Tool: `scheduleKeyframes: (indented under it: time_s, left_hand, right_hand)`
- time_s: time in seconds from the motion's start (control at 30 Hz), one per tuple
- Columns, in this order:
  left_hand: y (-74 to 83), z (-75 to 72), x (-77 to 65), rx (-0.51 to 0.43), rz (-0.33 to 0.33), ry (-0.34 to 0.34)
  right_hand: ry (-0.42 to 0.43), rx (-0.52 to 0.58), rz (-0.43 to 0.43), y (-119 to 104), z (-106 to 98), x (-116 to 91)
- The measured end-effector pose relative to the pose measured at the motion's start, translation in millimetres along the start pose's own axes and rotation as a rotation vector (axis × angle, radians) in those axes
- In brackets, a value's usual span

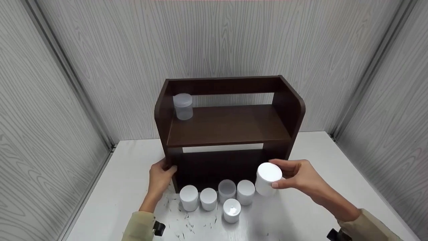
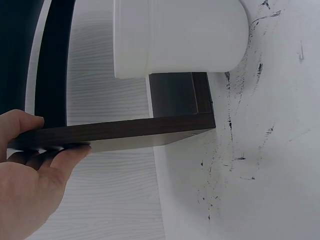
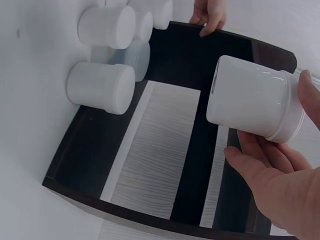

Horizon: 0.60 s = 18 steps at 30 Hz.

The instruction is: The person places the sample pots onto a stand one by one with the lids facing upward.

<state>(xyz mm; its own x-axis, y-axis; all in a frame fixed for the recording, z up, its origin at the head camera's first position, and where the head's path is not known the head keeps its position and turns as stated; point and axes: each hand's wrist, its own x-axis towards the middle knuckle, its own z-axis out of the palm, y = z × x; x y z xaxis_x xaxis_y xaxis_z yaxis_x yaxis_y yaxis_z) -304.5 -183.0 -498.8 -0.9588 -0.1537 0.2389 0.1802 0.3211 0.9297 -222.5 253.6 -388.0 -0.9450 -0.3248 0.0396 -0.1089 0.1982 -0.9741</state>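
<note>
We are seeing the right hand (image 1: pixel 297 175) gripping a white lidded jar (image 1: pixel 266 180) between curled fingers and thumb. The hand is holding this jar above the table, in front of the right part of the lower compartment, with its lid facing upward. The left hand (image 1: pixel 160 177) is pinching the front edge of the left side panel (image 1: pixel 162 117), thumb and fingers lying on opposite faces.

Moving outward, we are finding five jars standing close together on the table. Four are forming a row before the lower compartment: a left-end white jar (image 1: pixel 189 198), a smaller white jar (image 1: pixel 208 199), a translucent jar (image 1: pixel 227 191) and a right-end white jar (image 1: pixel 245 192). A glossy white jar (image 1: pixel 232 211) is standing nearer the viewer. Above them, another translucent container (image 1: pixel 183 107) is occupying the left end of the upper board (image 1: pixel 230 125) of the dark brown shelf (image 1: pixel 296 103).

The shelf is standing on the white table (image 1: pixel 112 197), whose surface is bearing scattered dark marks (image 1: pixel 189 227) near the front, chiefly toward the left. Around it we are observing pale grey walls with a wavy wood-grain pattern: a back wall (image 1: pixel 227 36), a left wall (image 1: pixel 40 140) and a right wall (image 1: pixel 401 100). Grey strips (image 1: pixel 68 72) are running down both corners.
</note>
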Motion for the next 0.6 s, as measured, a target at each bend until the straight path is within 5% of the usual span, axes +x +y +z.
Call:
scheduleKeyframes:
  time_s: [0.6]
  left_hand:
    - [0.6,-0.2,-2.0,0.027,-0.004,0.006]
  right_hand:
    - [-0.03,-0.046,-0.054,-46,-1,28]
